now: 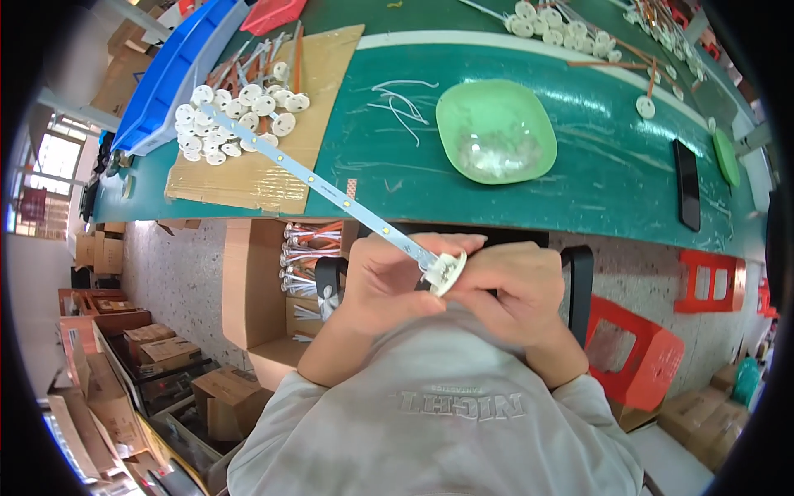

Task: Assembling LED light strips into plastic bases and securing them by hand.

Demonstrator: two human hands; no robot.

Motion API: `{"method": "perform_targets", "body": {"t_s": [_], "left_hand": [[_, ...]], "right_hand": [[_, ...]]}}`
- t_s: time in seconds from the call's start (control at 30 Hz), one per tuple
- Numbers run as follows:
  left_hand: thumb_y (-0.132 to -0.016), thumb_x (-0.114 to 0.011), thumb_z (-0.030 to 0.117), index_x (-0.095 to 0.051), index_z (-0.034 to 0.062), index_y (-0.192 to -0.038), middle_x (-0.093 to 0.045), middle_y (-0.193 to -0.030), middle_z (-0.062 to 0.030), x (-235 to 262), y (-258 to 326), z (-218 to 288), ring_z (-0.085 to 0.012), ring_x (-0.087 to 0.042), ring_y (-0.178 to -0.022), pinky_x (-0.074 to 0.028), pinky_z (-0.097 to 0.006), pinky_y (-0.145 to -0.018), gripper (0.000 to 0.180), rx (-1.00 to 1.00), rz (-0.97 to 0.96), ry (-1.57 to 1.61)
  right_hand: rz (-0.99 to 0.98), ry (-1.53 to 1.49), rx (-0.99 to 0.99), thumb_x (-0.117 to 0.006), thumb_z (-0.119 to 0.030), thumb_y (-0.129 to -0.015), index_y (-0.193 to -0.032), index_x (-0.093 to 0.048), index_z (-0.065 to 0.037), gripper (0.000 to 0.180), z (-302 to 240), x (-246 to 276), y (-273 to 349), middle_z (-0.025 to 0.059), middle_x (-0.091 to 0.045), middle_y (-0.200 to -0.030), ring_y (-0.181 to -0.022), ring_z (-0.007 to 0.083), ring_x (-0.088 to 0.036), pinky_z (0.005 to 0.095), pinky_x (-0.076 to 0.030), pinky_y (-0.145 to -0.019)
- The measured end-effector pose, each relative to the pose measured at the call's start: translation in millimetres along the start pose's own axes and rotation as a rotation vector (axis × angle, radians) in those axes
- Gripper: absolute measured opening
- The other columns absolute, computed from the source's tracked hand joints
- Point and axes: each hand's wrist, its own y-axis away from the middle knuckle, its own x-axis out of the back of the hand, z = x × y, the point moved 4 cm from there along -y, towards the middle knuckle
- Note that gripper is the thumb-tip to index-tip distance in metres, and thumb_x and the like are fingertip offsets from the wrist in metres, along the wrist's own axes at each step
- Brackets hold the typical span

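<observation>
Close to my chest, both hands meet at a white round end cap (447, 274) on an LED strip board (331, 195). The board is long, narrow and pale, dotted with small yellowish LEDs, and slants up and left over the cardboard sheet. My left hand (385, 277) is closed around the board's near end, its thumb beneath the cap. From the right, the fingers of my right hand (517, 289) pinch the cap's rim. Whether a smaller part sits between those fingertips is hidden.
On the green table (372, 91) lie a cardboard sheet (240, 183) with many white-capped pieces (236, 116), a light green bowl (496, 103), thin white wires (401, 107) and a black phone (686, 183). A blue bin (169, 74) stands far left. An open carton (248, 285) with bundled strips and red stools (633, 351) are below.
</observation>
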Motion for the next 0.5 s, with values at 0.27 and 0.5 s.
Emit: {"method": "perform_targets", "body": {"t_s": [0.27, 0.5], "left_hand": [[-0.079, -0.075, 0.0, -0.061, -0.0078, -0.117, -0.068, -0.109, -0.0153, -7.1, -15.3, 12.6, -0.02, -0.063, -0.106, -0.049, -0.035, -0.095, 0.042, 0.11, 0.029, -0.187], [-0.083, -0.066, 0.025, -0.067, -0.0069, -0.095, -0.067, -0.073, -0.0155, 100.1, -93.1, 119.1, -0.0222, -0.065, -0.065, -0.051, -0.03, -0.065, 0.034, 0.256, 0.146, -1.842]], "right_hand": [[0.098, 0.086, -0.059, -0.076, 0.005, -0.067, -0.079, -0.068, 0.001, 0.015, -2.5, 7.5, 0.6, 0.011, -0.069, -0.072, -0.061, 0.0189, -0.066, 0.026, -0.051, -0.058], [0.261, 0.198, -0.128, -0.069, 0.008, -0.073, -0.081, -0.066, 0.003, 0.01, 0.8, 49.9, 12.8, 0.0131, -0.069, -0.077, -0.068, 0.0206, -0.066, 0.0276, -0.051, -0.063]]}}
